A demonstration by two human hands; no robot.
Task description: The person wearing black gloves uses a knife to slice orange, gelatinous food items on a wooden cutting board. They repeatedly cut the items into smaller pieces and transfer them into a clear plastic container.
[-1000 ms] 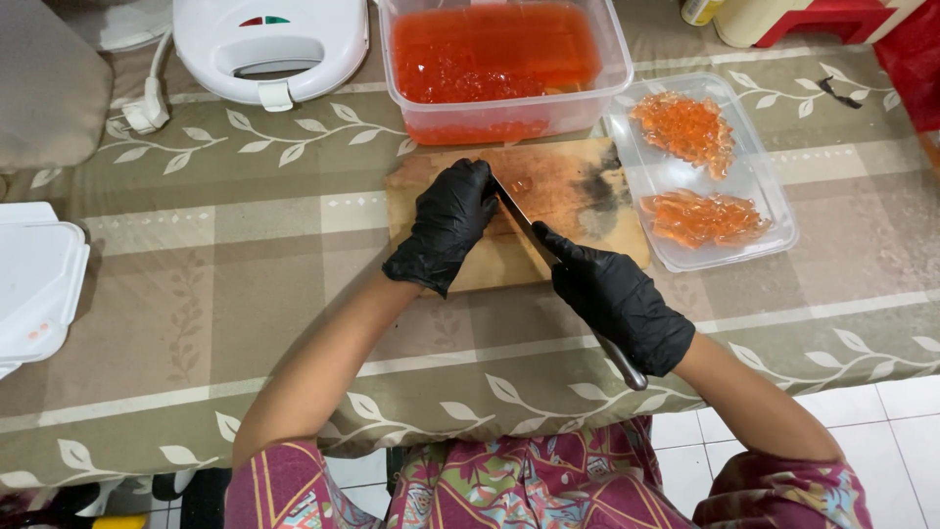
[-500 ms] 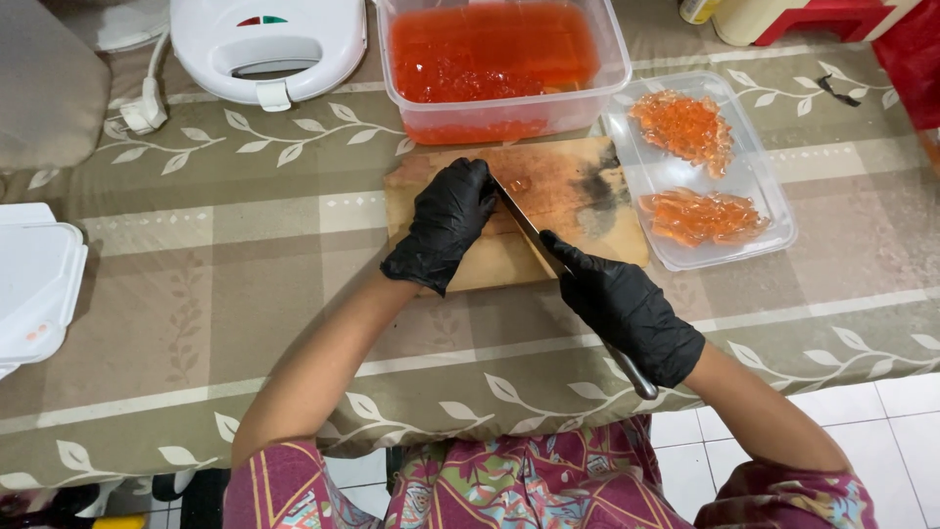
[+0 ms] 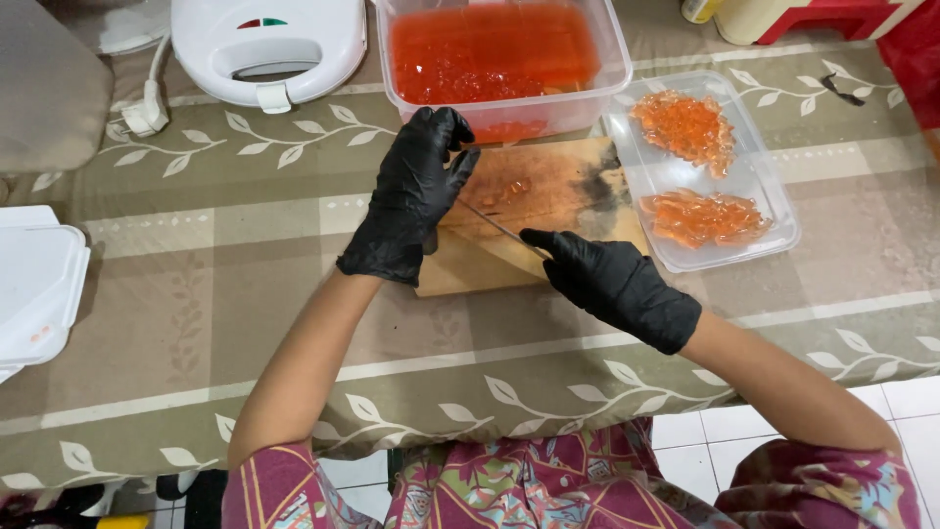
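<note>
I keep my right hand wrapped tight round the knife, blade angled toward my flat, spread left hand steadying jelly bits on the cutting board, with the red-jelly tub beyond and the diced-jelly tray right.

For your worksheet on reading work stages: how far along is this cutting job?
Done: two heaps of diced orange jelly lie in the clear tray. In hand: the right hand draws a knife across the cutting board, left hand steadying. Left: the tub of red jelly remains mostly full.
</note>
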